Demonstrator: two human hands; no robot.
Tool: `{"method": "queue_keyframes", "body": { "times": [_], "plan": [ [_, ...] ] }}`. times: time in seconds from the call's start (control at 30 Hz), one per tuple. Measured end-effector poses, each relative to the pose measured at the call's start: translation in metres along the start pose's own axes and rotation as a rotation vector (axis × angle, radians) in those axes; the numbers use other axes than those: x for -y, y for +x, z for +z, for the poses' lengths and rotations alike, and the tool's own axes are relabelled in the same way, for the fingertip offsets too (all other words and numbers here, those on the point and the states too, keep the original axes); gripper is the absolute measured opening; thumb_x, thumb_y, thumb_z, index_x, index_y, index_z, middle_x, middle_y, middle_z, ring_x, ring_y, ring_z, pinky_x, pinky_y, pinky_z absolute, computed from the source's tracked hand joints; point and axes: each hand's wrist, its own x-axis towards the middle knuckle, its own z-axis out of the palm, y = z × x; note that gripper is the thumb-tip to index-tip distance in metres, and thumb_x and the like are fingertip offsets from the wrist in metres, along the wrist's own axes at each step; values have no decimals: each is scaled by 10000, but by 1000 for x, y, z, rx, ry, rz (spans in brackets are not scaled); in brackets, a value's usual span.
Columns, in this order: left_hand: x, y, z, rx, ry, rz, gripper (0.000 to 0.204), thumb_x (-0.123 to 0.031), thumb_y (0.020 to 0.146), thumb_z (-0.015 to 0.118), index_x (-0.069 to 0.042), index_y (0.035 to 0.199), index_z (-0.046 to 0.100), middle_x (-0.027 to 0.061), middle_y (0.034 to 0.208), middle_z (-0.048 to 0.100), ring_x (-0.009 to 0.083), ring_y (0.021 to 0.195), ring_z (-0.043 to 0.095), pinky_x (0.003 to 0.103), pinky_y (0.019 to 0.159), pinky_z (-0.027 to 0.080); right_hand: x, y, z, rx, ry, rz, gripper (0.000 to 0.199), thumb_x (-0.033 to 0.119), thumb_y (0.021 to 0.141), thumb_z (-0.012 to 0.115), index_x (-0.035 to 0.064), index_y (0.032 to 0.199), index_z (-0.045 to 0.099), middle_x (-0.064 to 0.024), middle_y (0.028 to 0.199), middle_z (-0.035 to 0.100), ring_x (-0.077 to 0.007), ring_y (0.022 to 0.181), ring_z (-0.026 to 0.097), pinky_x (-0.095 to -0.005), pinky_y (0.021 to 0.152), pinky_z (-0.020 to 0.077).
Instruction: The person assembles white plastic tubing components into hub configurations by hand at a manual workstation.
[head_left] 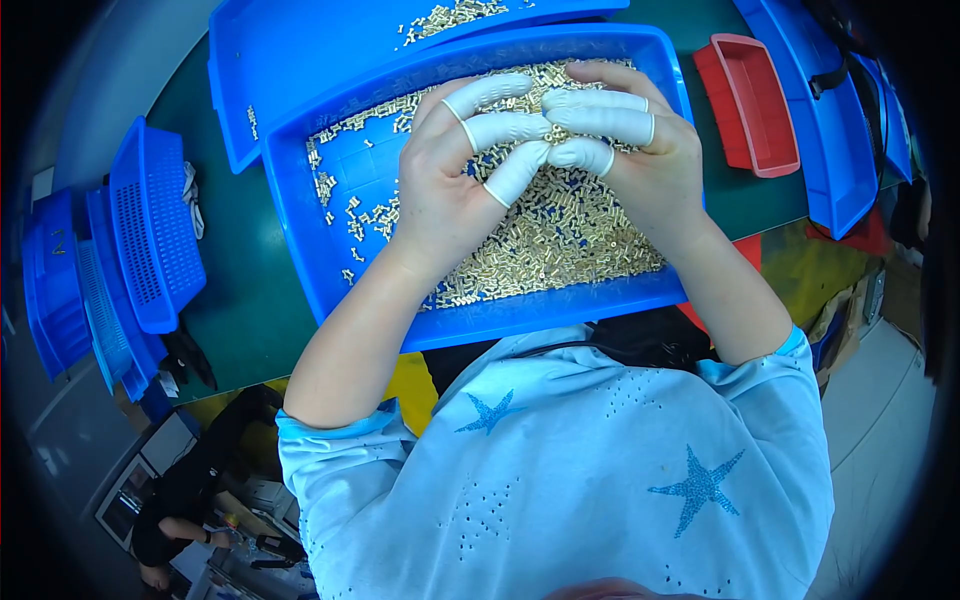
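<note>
A blue plastic tray [470, 322] lies before me, strewn with a great many small brass-coloured metal parts [560, 240], spool-like in shape. Above it my left hand [455, 165] and my right hand [640, 145] meet, white finger cots on the thumbs and first fingers of both. Pinched between the fingertips of the two hands are a few of the small brass parts [557, 133], their round ends showing. The fingers hide part of what they hold.
Behind stands another blue tray [300, 50] with more brass parts. A red bin [745, 100] sits to the right, beside blue trays [820, 130]. Blue perforated baskets [155, 220] stand at the left on the green tabletop [235, 310]. Another person [190, 490] works at the lower left.
</note>
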Motion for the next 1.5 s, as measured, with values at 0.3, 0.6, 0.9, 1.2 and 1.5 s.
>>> {"method": "queue_keyframes", "body": {
  "times": [0.3,0.6,0.9,1.2,1.5],
  "plan": [
    [-3,1,-1,-12,1,30,220,-86,726,729,-99,938,671,86,1136,610,249,1072,540,361,916,427,-1,2,-3,-7,-74,-145,296,82,639,762,70,929,703,-99,1041,651,-224,1054,579,-302,821,507],
    [-5,2,0,-19,12,27,214,-116,718,733,-119,926,680,73,1125,608,262,1038,538,352,863,445,0,1,-4,-9,-93,-147,310,96,633,765,68,935,703,-128,1061,633,-237,1026,594,-301,793,522],
    [-1,1,3,-32,-26,2,194,-133,714,729,-124,902,681,55,1099,618,270,1013,546,372,877,438,-4,1,-5,-14,-150,-218,312,129,635,764,71,935,701,-127,1076,630,-238,1035,587,-306,772,510],
    [-2,-1,6,-51,-51,-8,179,-109,719,724,-107,890,672,62,1033,646,275,991,568,374,857,462,2,1,-5,-42,-160,-187,297,135,645,757,89,934,702,-101,1038,650,-247,1028,588,-308,774,503],
    [-6,1,4,-50,-13,22,188,-112,710,728,-108,891,675,56,1013,652,271,980,577,368,843,472,0,3,-8,-12,-173,-258,297,130,645,753,69,931,699,-110,1024,653,-261,1047,580,-319,789,504]
  ]
}}
